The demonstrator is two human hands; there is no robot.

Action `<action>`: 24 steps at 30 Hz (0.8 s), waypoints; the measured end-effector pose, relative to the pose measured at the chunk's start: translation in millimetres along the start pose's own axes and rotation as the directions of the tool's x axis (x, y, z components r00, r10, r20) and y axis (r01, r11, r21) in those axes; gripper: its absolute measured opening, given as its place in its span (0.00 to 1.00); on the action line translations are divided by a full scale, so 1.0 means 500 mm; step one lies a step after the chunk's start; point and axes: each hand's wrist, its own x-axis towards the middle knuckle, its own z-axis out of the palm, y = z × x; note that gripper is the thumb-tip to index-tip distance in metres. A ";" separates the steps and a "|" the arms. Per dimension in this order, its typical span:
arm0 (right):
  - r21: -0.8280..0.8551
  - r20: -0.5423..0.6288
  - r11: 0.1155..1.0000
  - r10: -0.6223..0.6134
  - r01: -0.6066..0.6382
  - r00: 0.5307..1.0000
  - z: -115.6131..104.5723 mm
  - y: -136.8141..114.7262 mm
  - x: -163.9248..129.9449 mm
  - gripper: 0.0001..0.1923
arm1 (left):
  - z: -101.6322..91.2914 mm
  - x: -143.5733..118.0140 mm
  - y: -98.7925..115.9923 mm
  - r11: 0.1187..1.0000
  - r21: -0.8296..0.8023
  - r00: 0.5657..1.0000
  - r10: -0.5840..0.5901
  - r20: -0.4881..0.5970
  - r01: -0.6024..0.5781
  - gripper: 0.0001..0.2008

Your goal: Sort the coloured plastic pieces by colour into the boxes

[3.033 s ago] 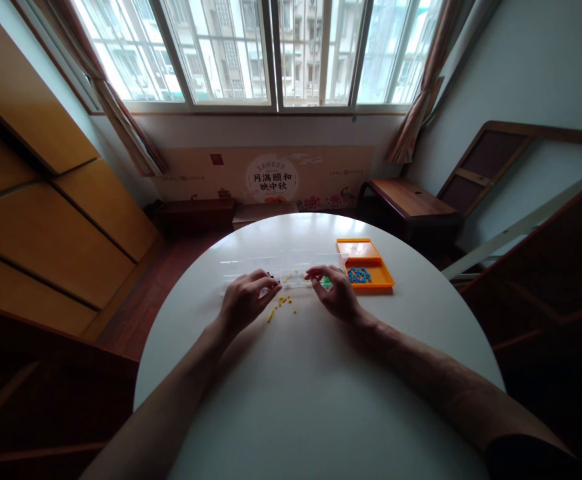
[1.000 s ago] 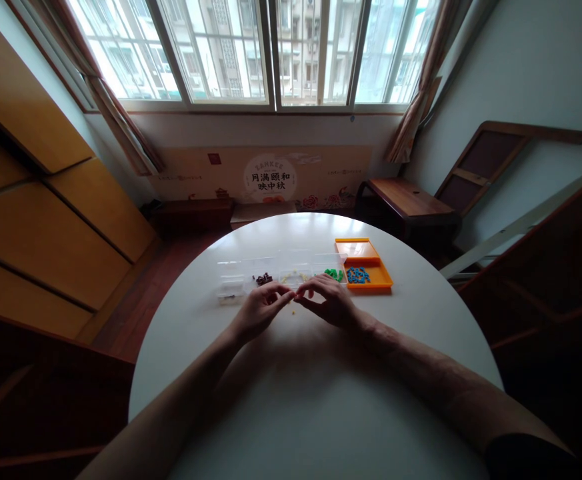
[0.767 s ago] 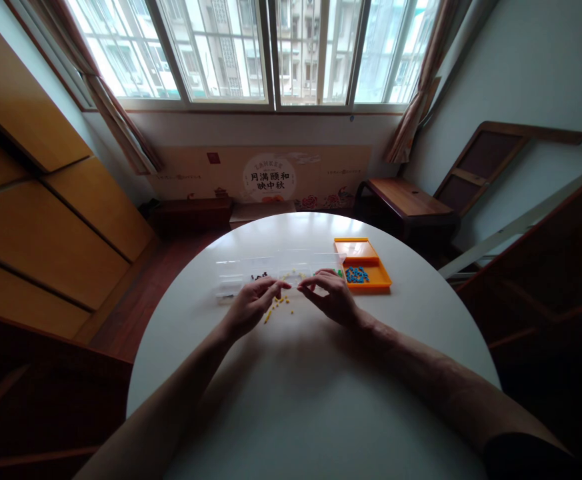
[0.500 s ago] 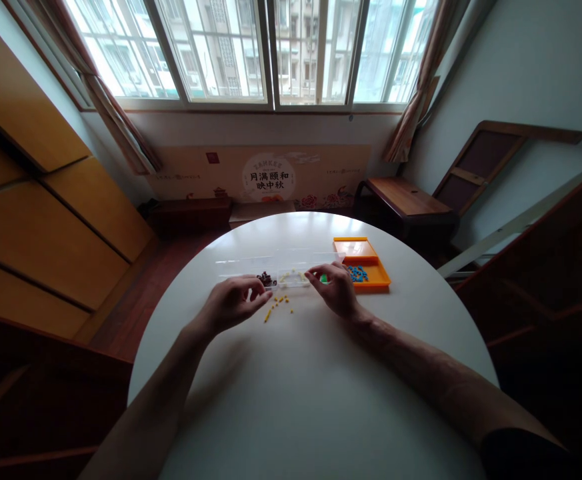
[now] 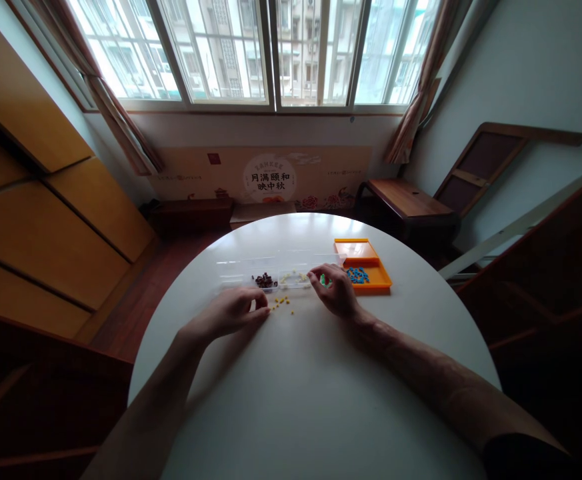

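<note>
My left hand (image 5: pixel 231 311) is low over the white table, thumb and forefinger pinched at the near edge of a loose scatter of small yellow pieces (image 5: pixel 283 301). A speck of yellow shows at its fingertips; the fingers cover most of that piece. My right hand (image 5: pixel 338 292) hovers at the right part of a clear plastic compartment box (image 5: pixel 298 286), its thumb and forefinger brought together; whatever they may hold is too small to see. Dark brown pieces (image 5: pixel 265 281) fill the box's left compartment, pale ones lie in the middle, and green pieces (image 5: pixel 325 280) show partly behind my right hand.
An orange tray (image 5: pixel 381 275) holding small blue pieces (image 5: pixel 358 275) stands just right of my right hand. The clear box's raised lid (image 5: pixel 241 265) extends behind its compartments. The round table (image 5: pixel 291 400) curves away toward a wooden bench (image 5: pixel 405 198) and a window.
My left hand has come down and toward me onto the near yellow pieces. The longer yellow piece there is now out of sight at its fingers. My right hand has barely moved.
</note>
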 end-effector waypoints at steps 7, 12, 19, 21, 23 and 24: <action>0.034 0.045 0.999 -0.042 0.040 0.998 -0.004 -0.013 -0.004 0.09 | -0.036 -0.015 -0.051 0.994 -0.018 0.959 -0.113 -0.262 0.112 0.18; 0.056 0.075 0.996 -0.074 0.070 0.994 -0.006 -0.020 -0.005 0.09 | -0.059 -0.032 -0.091 0.951 0.049 0.904 -0.272 -0.331 0.305 0.19; 0.084 0.088 0.993 -0.094 0.086 0.992 -0.001 -0.014 -0.008 0.09 | -0.071 -0.039 -0.095 0.824 0.149 0.809 -0.473 -0.350 0.547 0.15; 0.087 0.094 0.992 -0.097 0.089 0.991 -0.001 -0.013 -0.007 0.09 | -0.071 -0.038 -0.095 0.818 0.154 0.802 -0.475 -0.361 0.554 0.14; 0.091 0.098 0.991 -0.104 0.095 0.990 -0.002 -0.014 -0.006 0.09 | -0.070 -0.038 -0.095 0.819 0.154 0.796 -0.463 -0.389 0.552 0.14; 0.093 0.099 0.991 -0.108 0.099 0.989 -0.002 -0.014 -0.006 0.09 | -0.068 -0.037 -0.095 0.823 0.152 0.793 -0.453 -0.406 0.548 0.14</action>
